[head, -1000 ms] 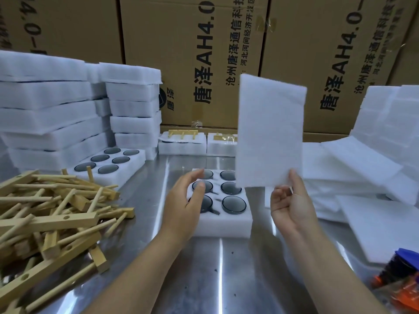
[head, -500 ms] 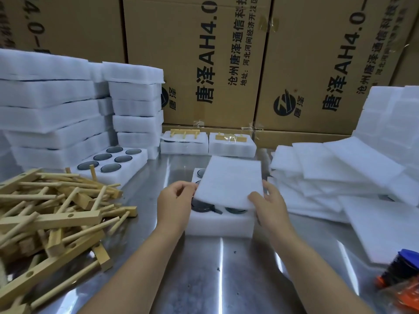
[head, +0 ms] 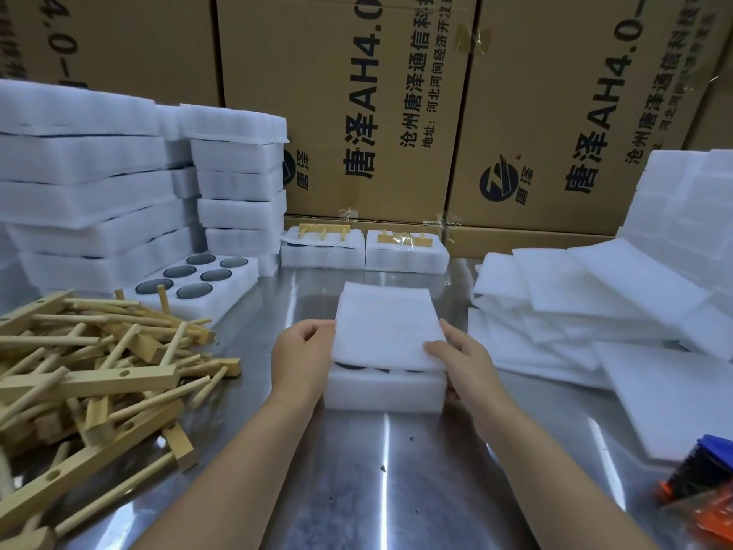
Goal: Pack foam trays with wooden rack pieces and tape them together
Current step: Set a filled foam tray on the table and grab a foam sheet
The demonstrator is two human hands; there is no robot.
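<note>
A white foam tray with dark round discs in its wells lies in the middle of the steel table. A thin white foam sheet lies over it, its near edge still lifted so that some discs show under it. My left hand holds the sheet's left edge, fingers curled at it. My right hand pinches the sheet's near right corner, thumb on top. A pile of wooden rack pieces lies at the left.
Stacks of foam trays stand at the back left, one open tray with discs in front. Two packed trays sit by the cardboard boxes. Loose foam sheets lie at the right, a tape dispenser at the near right.
The foam sheet, held upright in my right hand a second ago, has come down flat onto the tray. My left hand has moved from the tray to the sheet's left edge.
</note>
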